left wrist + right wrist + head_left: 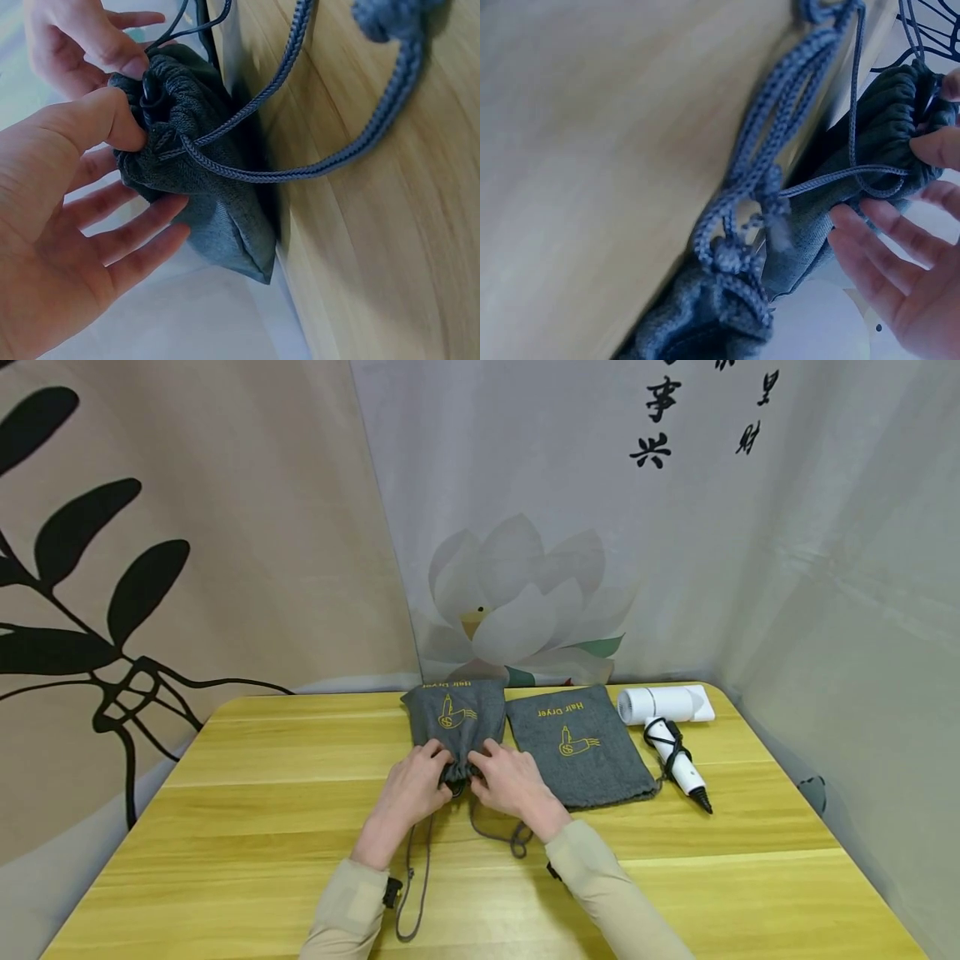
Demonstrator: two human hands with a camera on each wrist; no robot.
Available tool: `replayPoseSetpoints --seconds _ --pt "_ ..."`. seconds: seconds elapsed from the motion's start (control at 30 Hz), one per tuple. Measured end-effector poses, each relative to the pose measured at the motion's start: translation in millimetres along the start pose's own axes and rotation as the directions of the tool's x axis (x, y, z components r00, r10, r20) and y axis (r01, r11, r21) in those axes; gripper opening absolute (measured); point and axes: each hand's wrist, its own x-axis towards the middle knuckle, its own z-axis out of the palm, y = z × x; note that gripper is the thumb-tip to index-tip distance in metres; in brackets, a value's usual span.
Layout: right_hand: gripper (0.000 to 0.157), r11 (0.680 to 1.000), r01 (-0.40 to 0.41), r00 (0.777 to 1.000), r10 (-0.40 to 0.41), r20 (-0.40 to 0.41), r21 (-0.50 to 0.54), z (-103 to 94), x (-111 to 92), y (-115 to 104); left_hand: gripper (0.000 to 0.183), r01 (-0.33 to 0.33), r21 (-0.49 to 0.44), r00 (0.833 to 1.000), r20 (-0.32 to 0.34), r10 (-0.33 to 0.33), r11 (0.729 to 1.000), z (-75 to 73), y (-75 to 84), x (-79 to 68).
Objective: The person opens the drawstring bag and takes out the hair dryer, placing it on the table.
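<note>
A dark grey drawstring bag (452, 706) with yellow "Hair Dryer" print lies at the table's far edge, its gathered mouth facing the person. My left hand (411, 785) pinches one side of that mouth between thumb and fingers. On the other side my right hand (513, 779) pinches the cloth, its lower fingers spread along the bag in the right wrist view. A small black loop (154, 97) shows in the puckered opening; what it belongs to is hidden. Grey drawcords (255, 176) hang out from both sides of the mouth.
A second grey bag (588, 772) with the same print lies flat at right, partly behind the right hand. Beyond it is a white hair dryer (663, 703), its black cord (671, 743) wound round the handle. A curtain (300, 527) hangs behind the wooden table (285, 827).
</note>
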Motion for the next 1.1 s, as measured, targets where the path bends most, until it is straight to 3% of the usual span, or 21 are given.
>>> replayPoseSetpoints --seconds 0.23,0.5,1.1 --pt "0.013 1.000 -0.012 1.000 0.013 -0.007 0.022 1.3 -2.1 2.6 0.032 -0.004 -0.008 1.000 -0.006 0.004 1.000 0.9 -1.9 -0.8" --pt "0.019 0.999 -0.028 1.000 0.028 -0.004 0.028 0.7 -3.7 5.2 0.032 -0.010 -0.022 0.999 -0.037 0.009 1.000 1.8 -4.5 -1.9" --pt "0.016 0.996 -0.057 0.998 0.058 -0.017 0.062 2.1 -6.3 9.1 0.032 0.004 -0.046 1.000 -0.025 -0.005 0.999 1.8 -7.5 -2.7"
